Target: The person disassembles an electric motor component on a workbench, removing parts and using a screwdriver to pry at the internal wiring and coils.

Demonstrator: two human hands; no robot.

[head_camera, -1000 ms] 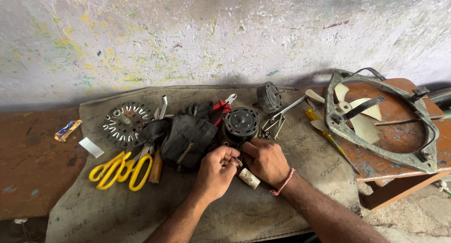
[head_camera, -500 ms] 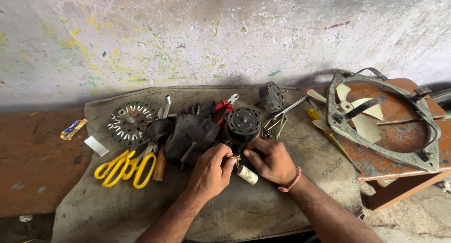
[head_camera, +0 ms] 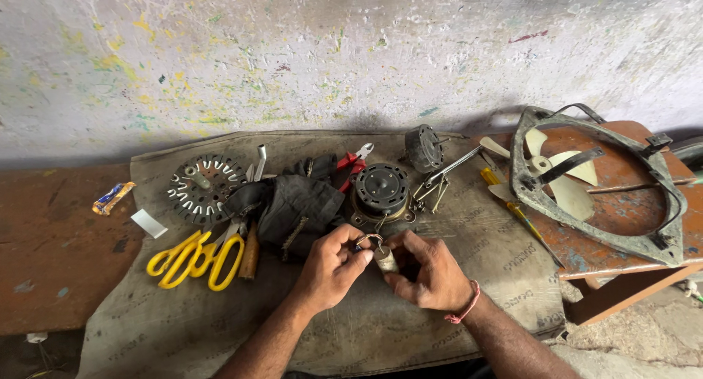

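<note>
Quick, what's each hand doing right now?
Left hand: closed, pinching a wire at the small cylinder.
Right hand: closed, holding the small cylinder.

Yellow scissors at nine o'clock of grey sackcloth, red pliers at twelve, paint-speckled white wall

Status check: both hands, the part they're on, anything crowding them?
Left hand and right hand pinch small cylindrical part together. Motor just beyond. Black cloth close left.
</note>
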